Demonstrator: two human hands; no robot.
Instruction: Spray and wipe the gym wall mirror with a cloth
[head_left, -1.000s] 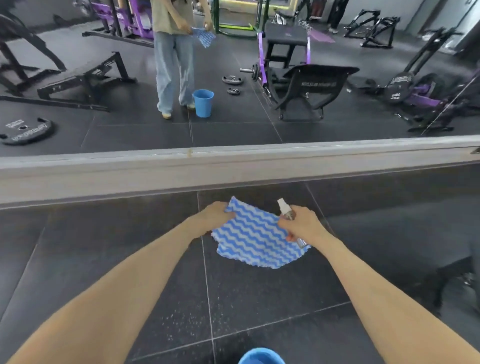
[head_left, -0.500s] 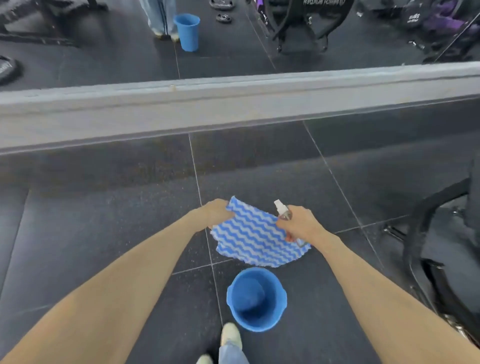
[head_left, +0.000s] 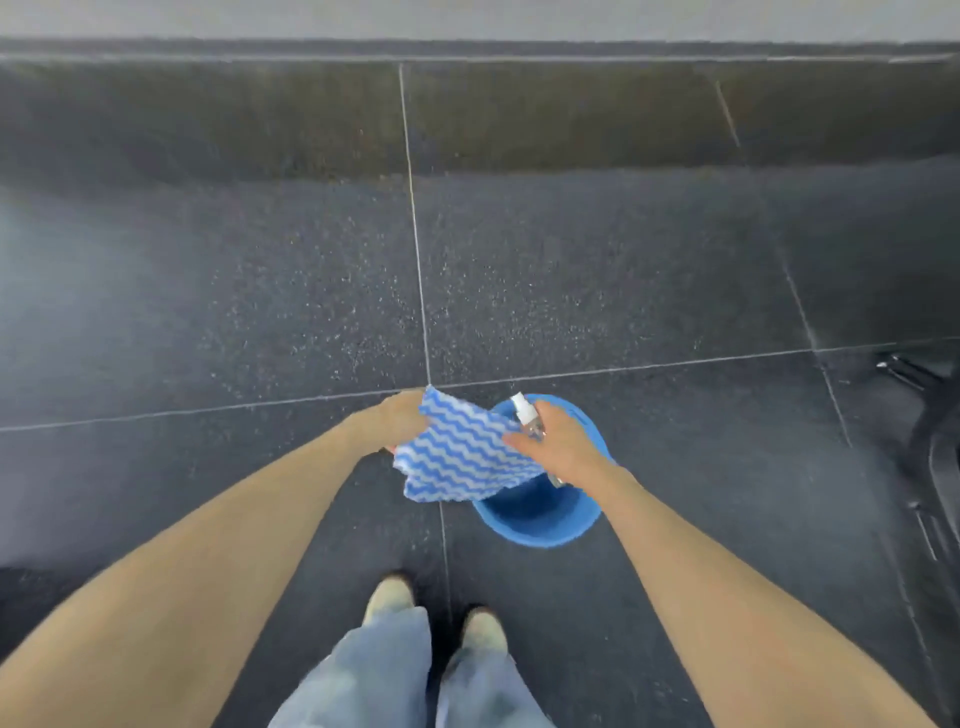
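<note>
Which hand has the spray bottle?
The right hand, over the bucket: it grips the bottle. The left hand holds only the cloth.

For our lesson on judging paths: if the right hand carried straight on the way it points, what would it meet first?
The right hand, holding the spray bottle, points left at the cloth, which it already touches; beyond that, probably the left hand, though depth is unclear.

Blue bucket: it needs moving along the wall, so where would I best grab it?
Probably the near rim of the bucket, from above: it stands upright, mouth open, no handle shows, and that edge is clear of the cloth, left hand and right hand.
</note>
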